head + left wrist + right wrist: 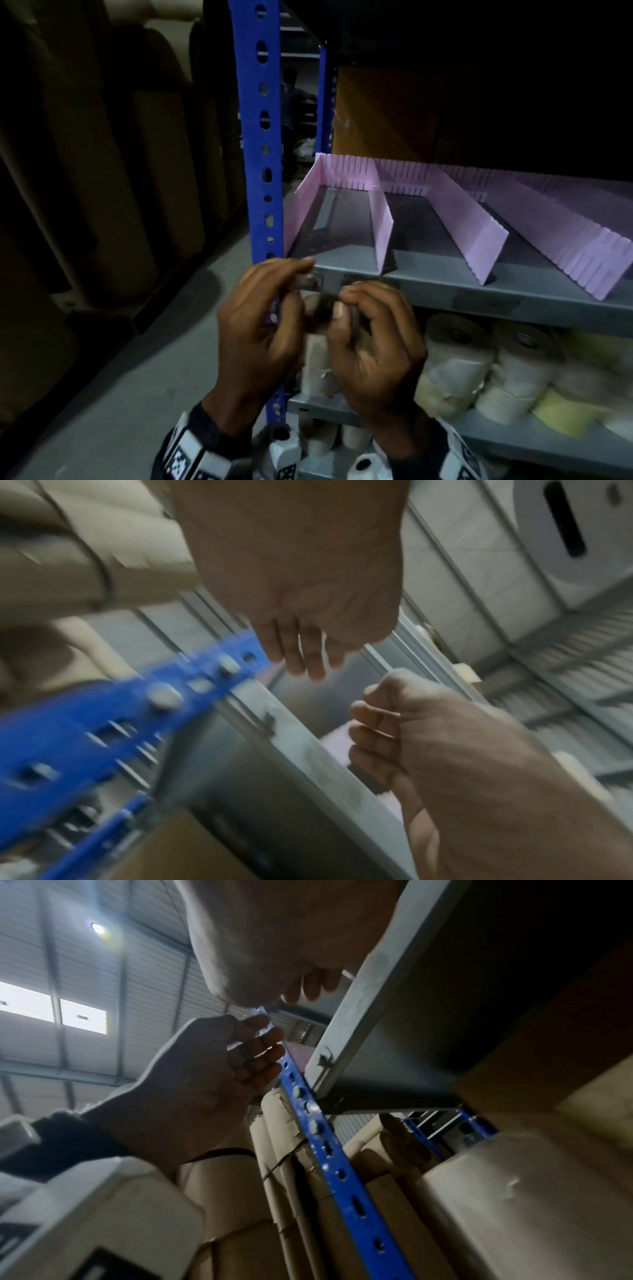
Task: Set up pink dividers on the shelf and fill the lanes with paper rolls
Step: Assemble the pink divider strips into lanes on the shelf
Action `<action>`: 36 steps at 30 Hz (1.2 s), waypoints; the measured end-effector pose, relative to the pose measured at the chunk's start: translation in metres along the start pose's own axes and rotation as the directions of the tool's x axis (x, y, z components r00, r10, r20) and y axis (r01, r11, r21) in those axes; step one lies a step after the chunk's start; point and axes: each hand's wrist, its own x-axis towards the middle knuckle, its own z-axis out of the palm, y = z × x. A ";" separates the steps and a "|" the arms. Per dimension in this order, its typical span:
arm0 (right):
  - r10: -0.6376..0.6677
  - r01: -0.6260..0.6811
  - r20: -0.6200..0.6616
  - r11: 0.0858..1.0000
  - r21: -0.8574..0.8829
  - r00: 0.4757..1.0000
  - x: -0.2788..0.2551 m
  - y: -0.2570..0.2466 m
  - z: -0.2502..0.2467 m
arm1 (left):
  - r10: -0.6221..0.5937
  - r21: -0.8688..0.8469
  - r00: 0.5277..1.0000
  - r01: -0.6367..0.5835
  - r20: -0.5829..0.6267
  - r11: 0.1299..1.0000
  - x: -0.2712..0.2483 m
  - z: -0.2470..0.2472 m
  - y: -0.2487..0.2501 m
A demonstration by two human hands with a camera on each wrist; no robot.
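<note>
- I saw the grey metal shelf (445, 284) carrying the pink slotted plastic dividers (383, 226), which stood upright on it: one strip ran along the back, one along the left edge, and further strips ran from back to front, forming open lanes.
- I saw no paper rolls in those lanes; the white and cream paper rolls (459, 349) sat packed together on the next shelf level below, with more rolls lower still.
- My left hand (260, 329) was raised in front of the front lip of the shelf, near its left corner, beside the blue perforated steel upright (255, 137).
- Its fingers were curled, and in the head view thumb and forefinger appeared to pinch a small dark object (322, 301); I could not identify that object because of motion blur.
- My right hand (373, 346) was just beside the left, fingers curled inward with the thumb tip against the same small dark object, so both hands met on it.
- In the left wrist view the right hand (411, 723) showed as a closed fist near the shelf lip; the held item was hidden there.
- In the right wrist view the left hand (205, 1080) showed bent fingers close to the blue upright (329, 1139).
- Tall brown cardboard-coloured tubes (102, 154) stood on the floor to the left of the rack.
- A large brown cardboard box (383, 113) stood behind the dividers at the back of the shelf.
</note>
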 end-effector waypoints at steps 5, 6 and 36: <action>0.032 -0.033 0.165 0.999 0.003 0.986 0.011 -0.012 0.031 | -0.085 0.131 0.976 0.113 -0.202 0.985 0.000 -0.021 -0.016; 0.032 -0.031 0.170 0.999 -0.011 0.985 0.015 -0.012 0.036 | -0.112 0.118 0.976 0.136 -0.188 0.984 0.002 -0.022 -0.019; 0.245 -0.245 0.749 0.963 -0.114 0.616 0.116 0.012 0.052 | -0.187 0.132 0.978 0.197 -0.089 0.971 0.016 -0.002 -0.033</action>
